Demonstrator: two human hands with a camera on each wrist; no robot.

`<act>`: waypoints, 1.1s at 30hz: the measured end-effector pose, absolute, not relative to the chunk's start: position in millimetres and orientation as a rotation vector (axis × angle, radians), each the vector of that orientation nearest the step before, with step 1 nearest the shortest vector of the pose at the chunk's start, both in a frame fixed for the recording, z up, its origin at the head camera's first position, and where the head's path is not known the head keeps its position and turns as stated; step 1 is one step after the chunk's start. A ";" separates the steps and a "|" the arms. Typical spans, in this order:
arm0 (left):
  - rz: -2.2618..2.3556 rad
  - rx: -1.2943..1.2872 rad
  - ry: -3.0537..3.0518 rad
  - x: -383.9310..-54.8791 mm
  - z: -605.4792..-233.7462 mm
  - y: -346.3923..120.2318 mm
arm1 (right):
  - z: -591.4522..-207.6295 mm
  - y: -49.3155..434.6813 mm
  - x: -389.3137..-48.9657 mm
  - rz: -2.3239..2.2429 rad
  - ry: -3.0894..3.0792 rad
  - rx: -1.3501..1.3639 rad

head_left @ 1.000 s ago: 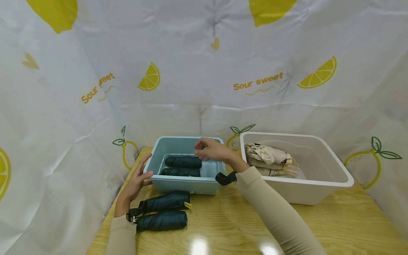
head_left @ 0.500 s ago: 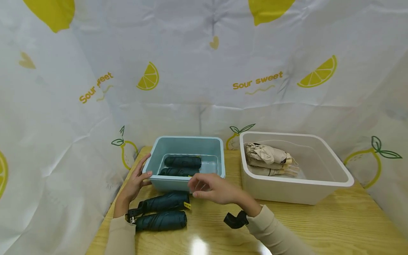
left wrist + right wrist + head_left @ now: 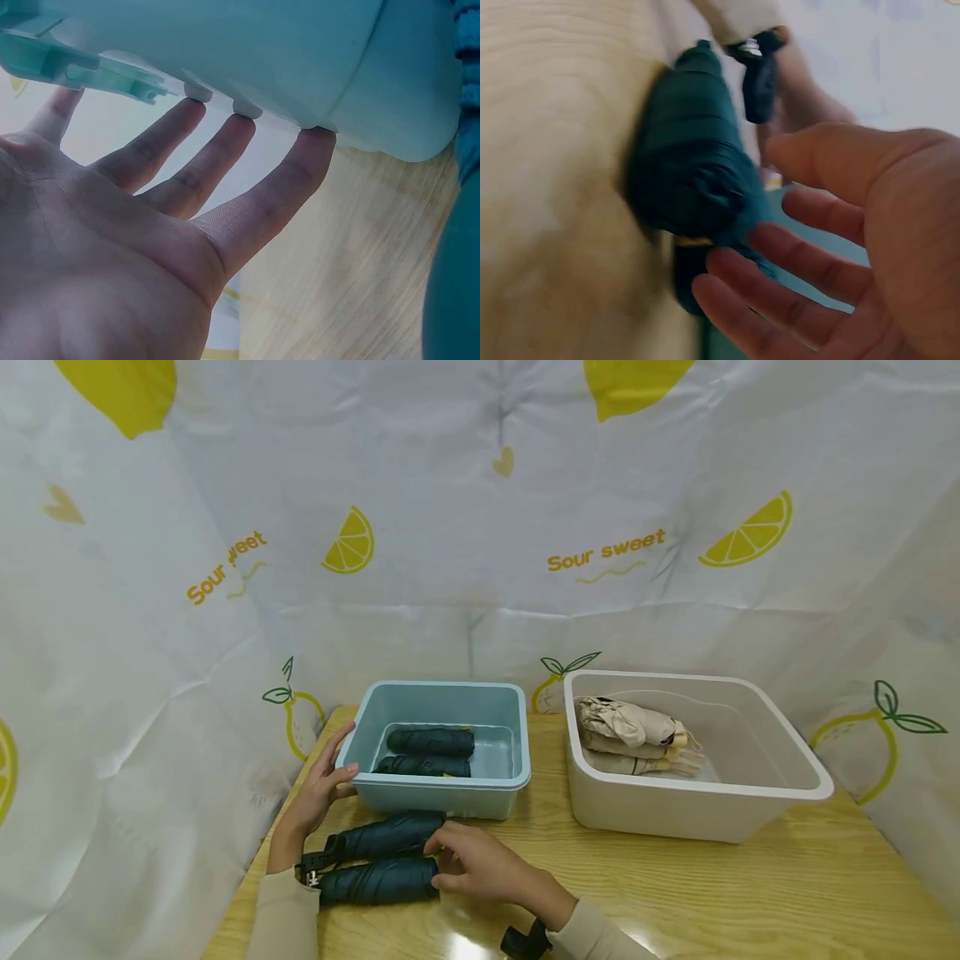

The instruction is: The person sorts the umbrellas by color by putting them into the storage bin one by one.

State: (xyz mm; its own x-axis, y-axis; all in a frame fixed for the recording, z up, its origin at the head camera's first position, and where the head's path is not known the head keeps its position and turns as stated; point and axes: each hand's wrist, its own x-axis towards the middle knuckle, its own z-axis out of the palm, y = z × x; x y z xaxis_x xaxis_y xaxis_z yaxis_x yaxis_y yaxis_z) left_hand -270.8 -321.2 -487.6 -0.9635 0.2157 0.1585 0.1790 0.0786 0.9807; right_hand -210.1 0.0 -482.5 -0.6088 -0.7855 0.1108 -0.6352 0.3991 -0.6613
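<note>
My left hand [image 3: 321,789] touches the left side of a light blue plastic bin [image 3: 442,793]; in the left wrist view its fairly straight fingertips press against the outer wall. Two dark green folded umbrellas [image 3: 431,742] lie inside that bin. Two more lie on the table in front of it, a nearer umbrella [image 3: 382,882] and a farther umbrella [image 3: 390,835]. At their right ends hovers my right hand [image 3: 480,864], fingers loosely bent. Seen from the right wrist, the thumb and fingers are spread beside the umbrella [image 3: 690,150], with nothing held.
A larger off-white bin [image 3: 667,810] stands to the right, with several beige folded umbrellas [image 3: 630,727] at its left end. A white curtain [image 3: 450,635] with lemon prints surrounds the wooden table [image 3: 750,893] at the back and sides.
My right hand has come out of the blue bin and moved down toward me, to the umbrellas on the table. The left hand has stayed at the bin.
</note>
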 end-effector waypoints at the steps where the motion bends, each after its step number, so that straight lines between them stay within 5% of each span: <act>1: 2.072 0.417 2.289 -270.9 -487.5 -321.4 | -485.4 -1.8 -208.6 -0.981 2.470 -1.263; 33: 2.077 0.408 2.285 -271.2 -489.3 -322.0 | -514.4 -29.9 -188.1 -0.686 2.831 -1.101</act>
